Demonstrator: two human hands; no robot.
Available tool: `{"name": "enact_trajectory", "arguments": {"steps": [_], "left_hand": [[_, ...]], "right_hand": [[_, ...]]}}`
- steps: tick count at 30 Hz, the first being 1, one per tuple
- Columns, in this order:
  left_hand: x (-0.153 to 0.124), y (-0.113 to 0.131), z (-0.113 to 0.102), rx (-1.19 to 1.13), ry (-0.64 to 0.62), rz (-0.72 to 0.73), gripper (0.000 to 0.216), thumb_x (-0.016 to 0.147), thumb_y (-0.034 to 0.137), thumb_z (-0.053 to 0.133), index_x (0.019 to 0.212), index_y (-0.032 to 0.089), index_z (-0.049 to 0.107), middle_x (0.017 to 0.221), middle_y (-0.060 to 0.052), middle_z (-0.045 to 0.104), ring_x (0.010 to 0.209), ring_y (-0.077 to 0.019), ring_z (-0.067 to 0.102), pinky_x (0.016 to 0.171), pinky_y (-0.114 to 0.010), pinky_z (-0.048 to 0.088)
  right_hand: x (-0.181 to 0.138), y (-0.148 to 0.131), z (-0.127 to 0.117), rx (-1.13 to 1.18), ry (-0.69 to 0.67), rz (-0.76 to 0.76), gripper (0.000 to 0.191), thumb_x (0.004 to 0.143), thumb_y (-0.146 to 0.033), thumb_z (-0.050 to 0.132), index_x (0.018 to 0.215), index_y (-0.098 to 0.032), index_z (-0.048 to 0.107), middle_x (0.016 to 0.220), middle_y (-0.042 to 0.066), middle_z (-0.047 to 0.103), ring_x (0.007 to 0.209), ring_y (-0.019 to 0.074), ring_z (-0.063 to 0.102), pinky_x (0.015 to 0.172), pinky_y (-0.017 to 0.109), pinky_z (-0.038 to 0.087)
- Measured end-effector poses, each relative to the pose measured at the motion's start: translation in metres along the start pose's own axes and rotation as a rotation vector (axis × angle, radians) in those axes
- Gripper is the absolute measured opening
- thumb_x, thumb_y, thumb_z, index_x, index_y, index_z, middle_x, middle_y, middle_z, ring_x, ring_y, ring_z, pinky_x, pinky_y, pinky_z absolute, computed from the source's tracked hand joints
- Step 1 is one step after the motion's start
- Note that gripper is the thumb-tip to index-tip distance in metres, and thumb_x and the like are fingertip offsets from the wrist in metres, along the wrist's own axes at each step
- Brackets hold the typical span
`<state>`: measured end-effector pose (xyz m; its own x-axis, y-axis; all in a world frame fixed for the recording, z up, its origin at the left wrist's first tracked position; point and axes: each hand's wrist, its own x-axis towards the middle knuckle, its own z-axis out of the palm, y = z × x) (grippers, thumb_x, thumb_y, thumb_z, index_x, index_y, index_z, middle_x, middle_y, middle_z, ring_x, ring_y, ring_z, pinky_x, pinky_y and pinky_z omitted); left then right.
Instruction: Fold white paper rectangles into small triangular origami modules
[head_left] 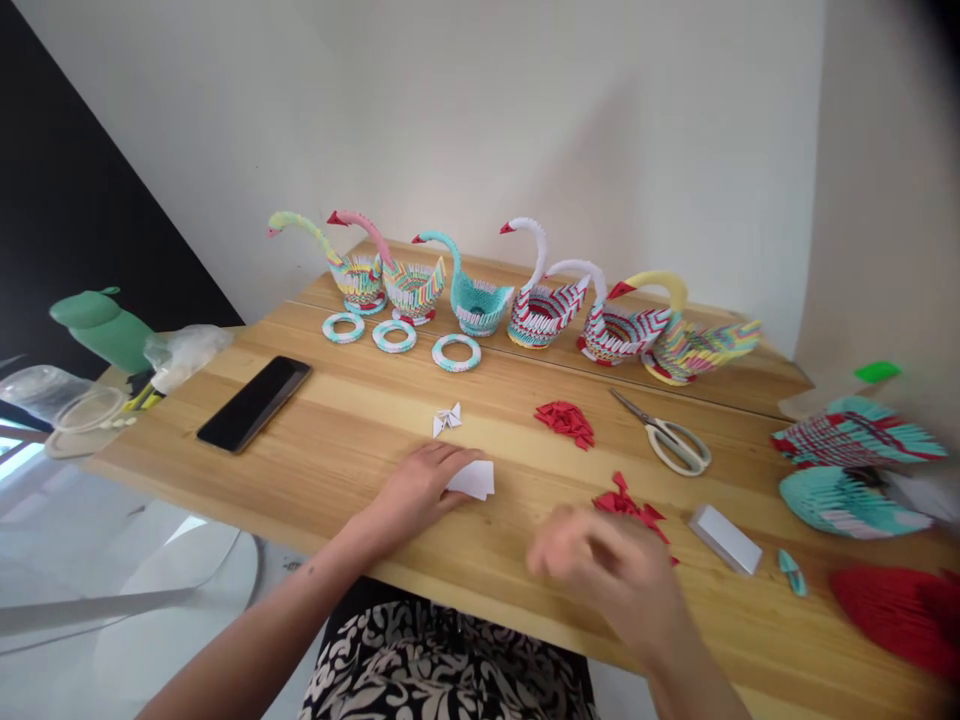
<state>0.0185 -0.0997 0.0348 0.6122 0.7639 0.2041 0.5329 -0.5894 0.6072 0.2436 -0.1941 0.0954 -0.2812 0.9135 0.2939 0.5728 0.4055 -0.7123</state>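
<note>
My left hand rests on the table with its fingers and thumb on a small folded piece of white paper. Blurred by motion, my right hand hovers over the table to the right with its fingers curled; whether it holds anything does not show. Just beyond my left hand lie a few small white folded paper pieces. One heap of red folded paper pieces is farther back, and a second red heap is partly behind my right hand. A stack of white paper slips lies to its right.
Several folded-paper swans, among them a turquoise swan, line the back, with paper rings before them. Scissors lie right of centre, a phone at left. More paper models crowd the right edge; a green bottle is far left.
</note>
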Motion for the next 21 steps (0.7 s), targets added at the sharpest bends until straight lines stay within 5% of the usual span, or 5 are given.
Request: {"name": "enact_trajectory", "arguments": {"steps": [2, 5, 10, 16, 21], "left_hand": [[-0.003, -0.002, 0.000, -0.070, 0.049, -0.014, 0.053, 0.079, 0.026, 0.066, 0.129, 0.028, 0.051, 0.130, -0.008, 0.057, 0.121, -0.0272, 0.050, 0.105, -0.045, 0.037], [-0.013, -0.002, 0.000, -0.359, 0.235, -0.117, 0.069, 0.081, 0.037, 0.064, 0.142, 0.028, 0.034, 0.147, -0.010, 0.039, 0.137, -0.0279, 0.033, 0.113, -0.048, 0.026], [-0.024, 0.008, 0.021, -1.032, 0.572, -0.377, 0.056, 0.095, 0.048, 0.032, 0.147, 0.031, 0.018, 0.151, -0.006, 0.033, 0.138, -0.0202, 0.031, 0.115, -0.043, 0.026], [-0.017, 0.032, 0.044, -1.257, 0.629, -0.363, 0.056, 0.096, 0.049, 0.030, 0.148, 0.035, 0.016, 0.154, -0.001, 0.024, 0.142, -0.0150, 0.019, 0.119, -0.036, 0.018], [-0.019, 0.035, 0.043, -1.296, 0.636, -0.372, 0.056, 0.096, 0.050, 0.026, 0.148, 0.032, 0.015, 0.155, -0.002, 0.023, 0.142, -0.0151, 0.020, 0.119, -0.036, 0.017]], "right_hand": [[0.019, 0.021, 0.014, 0.044, 0.037, 0.132, 0.027, 0.095, -0.036, 0.046, 0.089, -0.022, 0.069, 0.092, 0.005, 0.074, 0.083, 0.0202, 0.069, 0.072, 0.030, 0.056], [0.023, 0.043, 0.034, 0.084, 0.037, 0.245, 0.037, 0.095, -0.039, 0.044, 0.124, -0.021, 0.058, 0.124, 0.009, 0.063, 0.114, 0.0249, 0.060, 0.094, 0.039, 0.051], [-0.001, 0.052, 0.067, -0.039, 0.026, 0.264, 0.053, 0.094, -0.040, 0.044, 0.145, -0.027, 0.033, 0.145, 0.008, 0.042, 0.135, 0.0284, 0.036, 0.104, 0.051, 0.041], [-0.007, 0.042, 0.090, -0.240, -0.020, 0.112, 0.063, 0.096, -0.037, 0.042, 0.150, -0.024, 0.012, 0.148, 0.013, 0.036, 0.136, 0.0290, 0.035, 0.108, 0.055, 0.034], [0.005, 0.041, 0.076, -0.442, 0.033, -0.014, 0.053, 0.094, -0.035, 0.047, 0.143, -0.020, 0.034, 0.142, 0.015, 0.046, 0.130, 0.0323, 0.042, 0.105, 0.057, 0.034]]}}
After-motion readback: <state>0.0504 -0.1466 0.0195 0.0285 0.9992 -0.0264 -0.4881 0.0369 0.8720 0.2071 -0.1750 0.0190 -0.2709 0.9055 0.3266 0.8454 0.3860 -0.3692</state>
